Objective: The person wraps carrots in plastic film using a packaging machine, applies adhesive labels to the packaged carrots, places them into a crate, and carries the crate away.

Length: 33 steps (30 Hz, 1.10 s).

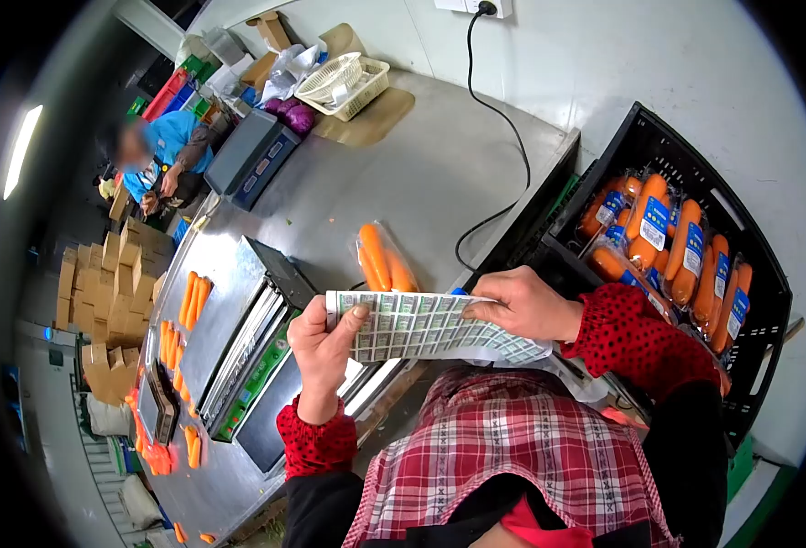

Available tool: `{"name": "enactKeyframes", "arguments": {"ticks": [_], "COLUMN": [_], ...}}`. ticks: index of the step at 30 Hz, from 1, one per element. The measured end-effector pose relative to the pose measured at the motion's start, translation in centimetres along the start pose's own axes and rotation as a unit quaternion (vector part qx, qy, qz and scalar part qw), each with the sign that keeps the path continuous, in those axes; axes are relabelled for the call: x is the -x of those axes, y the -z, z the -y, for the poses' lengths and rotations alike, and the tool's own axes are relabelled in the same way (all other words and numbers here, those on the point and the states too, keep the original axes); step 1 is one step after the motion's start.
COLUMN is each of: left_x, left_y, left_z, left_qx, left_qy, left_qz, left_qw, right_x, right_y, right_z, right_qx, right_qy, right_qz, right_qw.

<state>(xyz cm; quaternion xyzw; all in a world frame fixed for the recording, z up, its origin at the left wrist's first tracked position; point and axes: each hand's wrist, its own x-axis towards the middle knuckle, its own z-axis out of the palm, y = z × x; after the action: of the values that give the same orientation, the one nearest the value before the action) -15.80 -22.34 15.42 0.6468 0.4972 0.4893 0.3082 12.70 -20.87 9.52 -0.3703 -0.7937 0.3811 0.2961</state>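
Note:
A sheet covered in rows of small printed labels (408,326) is stretched between both hands in front of the plaid apron. My left hand (324,342) pinches its left end, thumb on top. At the sheet's upper right part, my right hand (522,306) holds the edge between thumb and fingers. Just beyond the sheet, a clear bag of carrots (385,258) lies on the metal table (348,187), its near end hidden by the sheet.
A black crate (722,196) with labelled carrot packs stands at the right. A sealing machine (248,338) and loose carrots (195,300) are at the left. A scale (252,157), baskets (344,87) and a black cable (523,151) lie farther back. Another person (170,151) sits far left.

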Motion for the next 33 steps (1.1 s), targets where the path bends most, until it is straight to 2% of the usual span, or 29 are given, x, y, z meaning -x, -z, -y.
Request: {"name": "enactKeyframes", "arguments": {"ticks": [1, 2, 4, 5, 7, 8, 12, 13, 15, 16, 17, 19, 23, 25, 28, 31, 33], "left_x": [-0.2, -0.2, -0.7, -0.9, -1.2, -1.4, -2.3, -2.6, -3.2, -3.4, -3.6, -4.2, -4.8, -5.3, -5.8, -6.0, -6.2], "left_y": [0.1, -0.1, -0.2, -0.4, -0.7, -0.9, -0.8, -0.9, -2.1, -2.5, -3.0, -3.6, -4.9, -5.5, -6.6, -8.0, -8.5], "left_z": [0.2, 0.2, -0.4, -0.7, -0.4, -0.7, -1.7, -1.9, -2.8, -2.7, -2.8, -3.3, -4.0, -4.7, -5.1, -6.0, -6.1], "left_qx": [-0.009, -0.021, -0.002, 0.021, 0.015, 0.009, -0.018, -0.038, 0.012, 0.01, 0.018, 0.039, 0.007, 0.055, 0.023, 0.016, 0.022], "left_qy": [-0.007, -0.015, -0.038, -0.037, -0.059, -0.072, -0.123, -0.146, -0.112, -0.122, -0.125, -0.133, -0.18, -0.157, -0.197, -0.174, -0.12], "left_qz": [-0.018, -0.037, -0.016, 0.002, 0.021, 0.008, 0.002, 0.016, 0.024, 0.037, 0.05, 0.037, 0.041, 0.056, 0.083, 0.107, 0.114], "left_qw": [1.0, 0.999, 0.999, 0.999, 0.998, 0.997, 0.992, 0.988, 0.993, 0.992, 0.991, 0.99, 0.983, 0.984, 0.977, 0.979, 0.986], "right_x": [0.1, 0.0, -0.5, -0.6, -0.3, 0.1, 1.4, 1.5, 1.6, 1.4, 1.8, 2.2, 3.9, 4.2, 3.4, 2.7, 2.5], "right_y": [0.2, 0.4, 1.3, 1.7, 2.3, 3.2, 4.2, 4.3, 5.0, 5.1, 5.3, 6.1, 6.5, 8.3, 8.5, 7.7, 7.4], "right_z": [0.0, 0.1, 1.2, 1.7, 2.6, 3.6, 4.4, 4.5, 4.9, 5.1, 5.7, 6.9, 5.8, 7.3, 8.2, 8.6, 8.7], "right_qx": [0.002, 0.033, 0.072, 0.072, -0.053, -0.062, -0.094, -0.093, -0.029, 0.025, 0.03, -0.044, -0.059, -0.011, 0.013, 0.048, 0.088], "right_qy": [0.003, 0.051, 0.141, 0.146, 0.067, 0.024, 0.022, 0.016, 0.045, 0.075, 0.065, -0.025, -0.015, -0.021, -0.034, -0.029, -0.053], "right_qz": [-0.004, -0.035, -0.121, -0.128, -0.131, -0.084, -0.083, -0.089, -0.155, -0.183, -0.193, -0.117, -0.143, -0.131, -0.139, -0.166, -0.199], "right_qw": [1.0, 0.998, 0.98, 0.978, 0.988, 0.994, 0.992, 0.992, 0.986, 0.98, 0.979, 0.992, 0.988, 0.991, 0.99, 0.984, 0.975]}}
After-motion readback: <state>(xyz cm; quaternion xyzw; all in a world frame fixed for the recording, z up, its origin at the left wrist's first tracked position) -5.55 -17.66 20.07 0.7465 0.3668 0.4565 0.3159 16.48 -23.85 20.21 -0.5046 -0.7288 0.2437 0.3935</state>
